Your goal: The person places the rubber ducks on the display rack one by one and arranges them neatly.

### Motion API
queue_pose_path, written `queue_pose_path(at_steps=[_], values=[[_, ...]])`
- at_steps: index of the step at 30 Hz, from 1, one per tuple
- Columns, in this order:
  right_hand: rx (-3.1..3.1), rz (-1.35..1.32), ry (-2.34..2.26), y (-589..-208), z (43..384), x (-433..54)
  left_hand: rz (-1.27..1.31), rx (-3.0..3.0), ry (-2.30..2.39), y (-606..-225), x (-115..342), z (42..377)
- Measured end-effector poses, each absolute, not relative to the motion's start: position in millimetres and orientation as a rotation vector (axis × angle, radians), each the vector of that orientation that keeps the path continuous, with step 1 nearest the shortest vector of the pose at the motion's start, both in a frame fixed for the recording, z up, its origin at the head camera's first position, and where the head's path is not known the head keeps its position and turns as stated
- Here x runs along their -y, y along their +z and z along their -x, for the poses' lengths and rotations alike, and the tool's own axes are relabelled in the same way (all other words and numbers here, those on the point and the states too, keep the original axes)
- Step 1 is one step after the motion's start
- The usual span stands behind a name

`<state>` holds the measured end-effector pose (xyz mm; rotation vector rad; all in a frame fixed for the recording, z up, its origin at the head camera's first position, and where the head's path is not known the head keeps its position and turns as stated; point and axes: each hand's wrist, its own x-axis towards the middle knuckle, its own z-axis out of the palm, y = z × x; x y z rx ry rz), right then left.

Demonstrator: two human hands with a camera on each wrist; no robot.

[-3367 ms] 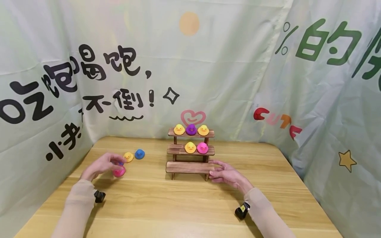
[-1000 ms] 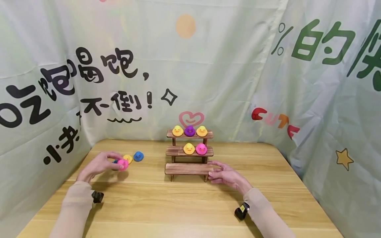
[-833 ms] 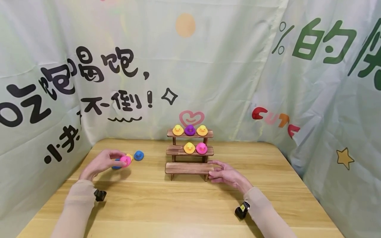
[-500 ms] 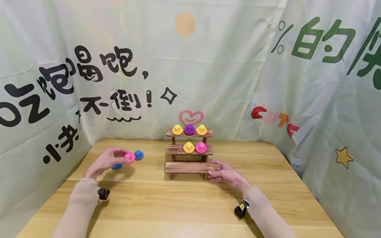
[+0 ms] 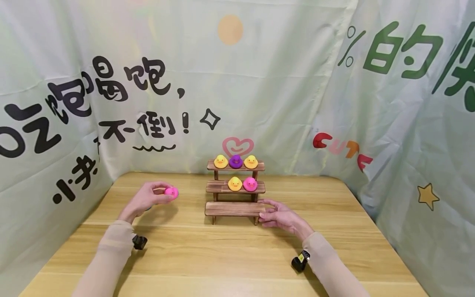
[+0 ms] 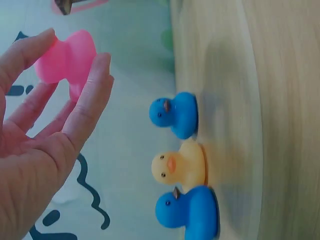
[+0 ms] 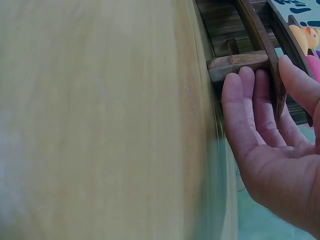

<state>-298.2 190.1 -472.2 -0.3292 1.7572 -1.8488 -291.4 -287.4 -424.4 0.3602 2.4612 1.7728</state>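
While pinched: pink duck (image 5: 171,192), left hand (image 5: 146,198).

Your colours: bright ducks on brown wood against pale green cloth

You are holding a hot-pink duck (image 5: 171,192) in your left hand (image 5: 146,199), and your sleeves (image 5: 111,251) are showing beige. The wrist view is showing two blue ducks (image 6: 179,114) with a yellow duck (image 6: 181,164) between them, its beak orange. The stepped shelf (image 5: 234,208) is showing dark brown wood grain; its top step is carrying yellow, purple (image 5: 235,161) and yellow ducks, its middle step a yellow one and a pink one (image 5: 250,184). The table (image 5: 222,255) is showing light honey-coloured wood with streaky grain. The backdrop (image 5: 282,82) is showing pale green with black and green lettering, an orange dot, a pink heart and a gold star
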Motion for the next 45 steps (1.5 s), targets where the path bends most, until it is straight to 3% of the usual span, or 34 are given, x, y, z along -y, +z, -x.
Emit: queue_pose_path(at_steps=[45], values=[[-1.756, 0.37, -1.844, -470.6, 296.2, -190.3, -0.542, -2.592, 1.867, -427.3, 213.9, 297.0]])
